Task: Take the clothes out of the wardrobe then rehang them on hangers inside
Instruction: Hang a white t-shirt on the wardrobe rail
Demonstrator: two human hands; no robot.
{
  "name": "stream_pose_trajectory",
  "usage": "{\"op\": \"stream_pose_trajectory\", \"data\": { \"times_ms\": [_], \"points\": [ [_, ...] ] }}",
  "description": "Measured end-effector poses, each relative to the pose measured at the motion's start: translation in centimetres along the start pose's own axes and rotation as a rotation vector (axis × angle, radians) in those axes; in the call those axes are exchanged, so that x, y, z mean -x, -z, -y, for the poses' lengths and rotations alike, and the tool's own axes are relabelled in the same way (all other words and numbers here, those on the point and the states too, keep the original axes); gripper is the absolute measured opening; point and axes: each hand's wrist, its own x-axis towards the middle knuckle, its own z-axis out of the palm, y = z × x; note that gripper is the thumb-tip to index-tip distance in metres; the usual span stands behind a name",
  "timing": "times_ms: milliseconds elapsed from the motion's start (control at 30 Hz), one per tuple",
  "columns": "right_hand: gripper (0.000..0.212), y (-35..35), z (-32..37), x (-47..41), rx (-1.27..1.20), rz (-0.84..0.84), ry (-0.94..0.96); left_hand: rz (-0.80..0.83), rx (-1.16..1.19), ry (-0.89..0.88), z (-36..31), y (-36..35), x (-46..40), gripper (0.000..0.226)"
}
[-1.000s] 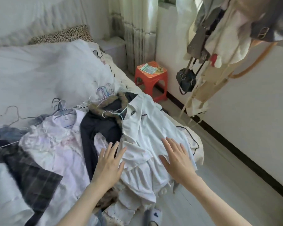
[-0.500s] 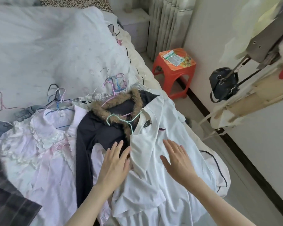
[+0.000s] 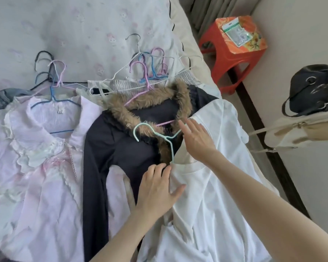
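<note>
Two hands at a white shirt lying among clothes and hangers on a bed.

The bed (image 3: 87,21), under a pale printed cover, carries a row of garments: a pink dress (image 3: 36,163) on the left, a dark jacket (image 3: 110,142) with a brown fur collar (image 3: 150,99) in the middle, and the white shirt (image 3: 216,195) on the right, overlapping the jacket's edge. A red stool (image 3: 233,53) stands on the floor beside the bed, with a black bag (image 3: 311,89) hanging nearer the camera. Loose wire hangers (image 3: 150,67) lie heaped above the collar. A mint hanger (image 3: 155,135) lies on the jacket, its lower end running under the shirt's neckline. The left hand (image 3: 157,193) pinches the shirt's edge, thumb against curled fingers. The right hand (image 3: 197,140) lies on the shirt with fingers extended, gripping nothing, fingertips touching the hanger's arm.
</note>
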Motion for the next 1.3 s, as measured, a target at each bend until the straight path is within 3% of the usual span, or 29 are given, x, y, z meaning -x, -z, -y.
{"op": "stream_pose_trajectory", "data": {
  "times_ms": [133,233,333,467,600,767,900,967,1100,1300],
  "points": [
    [0.039,0.1,-0.1,-2.5,0.173,0.084,0.077,0.039,0.107,0.081,0.2,-0.9,-0.3,0.058],
    [0.015,0.5,0.1,-3.4,0.153,-0.007,0.171,0.027,0.290,0.119,0.1,-0.6,-0.3,0.049],
    [0.021,2.2,0.2,-2.5,-0.040,0.004,0.112,0.010,0.376,0.144,-0.2,0.1,-0.1,0.033],
    [0.028,4.7,-0.8,-0.7,-0.072,-0.015,-0.013,0.061,0.543,0.185,-0.6,2.1,-0.4,0.017],
    [0.031,7.9,-1.6,2.3,-0.169,-0.100,-0.157,-0.080,0.623,0.184,-1.0,4.7,-0.6,0.010],
    [0.028,11.1,-2.8,9.7,-0.331,-0.214,-0.281,-0.214,0.371,-0.073,-1.9,8.2,-0.7,0.021],
    [0.053,13.2,-3.9,16.1,-0.389,-0.290,-0.376,-0.298,0.234,-0.251,-4.9,10.1,-0.1,0.037],
    [0.046,14.8,-4.5,19.0,-0.363,-0.338,-0.376,-0.352,0.188,-0.316,-7.3,11.1,0.5,0.036],
    [0.031,18.3,-5.5,25.9,-0.307,-0.451,-0.411,-0.422,0.158,-0.444,-13.5,12.9,2.3,0.035],
    [0.027,19.2,-6.1,40.8,-0.392,-0.634,-0.628,-0.329,0.289,-0.702,-23.2,12.6,7.5,0.036]
  ]
}}
